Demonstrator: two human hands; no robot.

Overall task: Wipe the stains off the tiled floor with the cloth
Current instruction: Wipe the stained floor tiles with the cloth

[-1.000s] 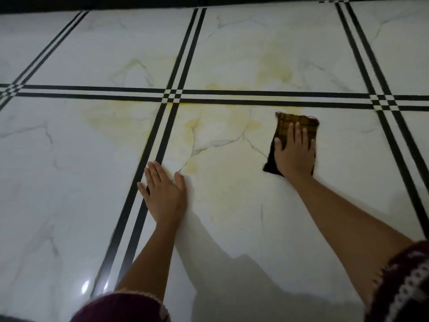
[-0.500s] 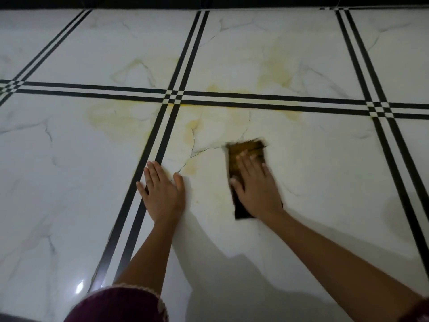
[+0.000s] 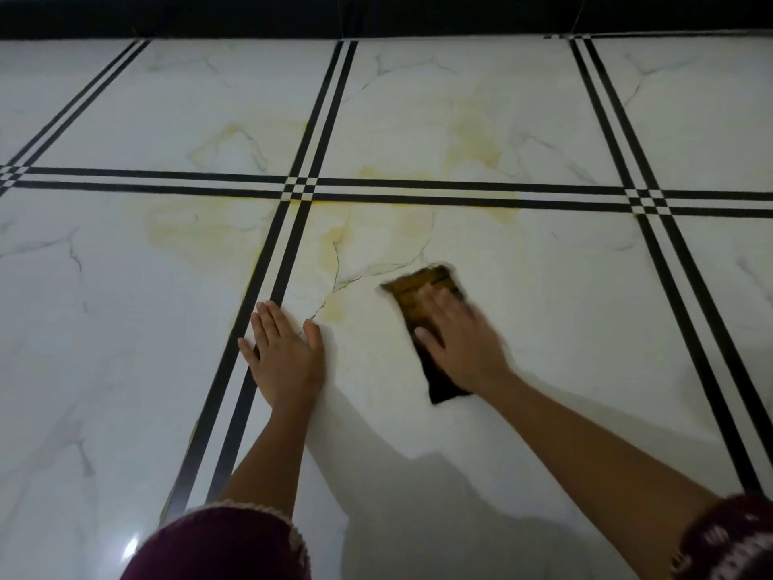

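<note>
A brown folded cloth (image 3: 422, 293) lies flat on the white marble-look tiled floor (image 3: 564, 307), and my right hand (image 3: 460, 341) presses down on it, fingers spread over its top; both are motion-blurred. Yellow stains (image 3: 200, 230) spread over the tiles around the crossing of the black lines, with a small yellow patch (image 3: 336, 311) just left of the cloth and fainter ones (image 3: 468, 140) on the far tile. My left hand (image 3: 284, 353) rests flat on the floor, palm down, fingers apart, beside the double black line.
Double black lines (image 3: 267, 278) divide the floor into large tiles. A dark wall base (image 3: 376, 14) runs along the far edge. My dark red sleeves (image 3: 217, 546) show at the bottom of the frame.
My right hand slid the cloth from the right side of the tile leftward and toward me, then slightly back right. My left hand stayed planted.
</note>
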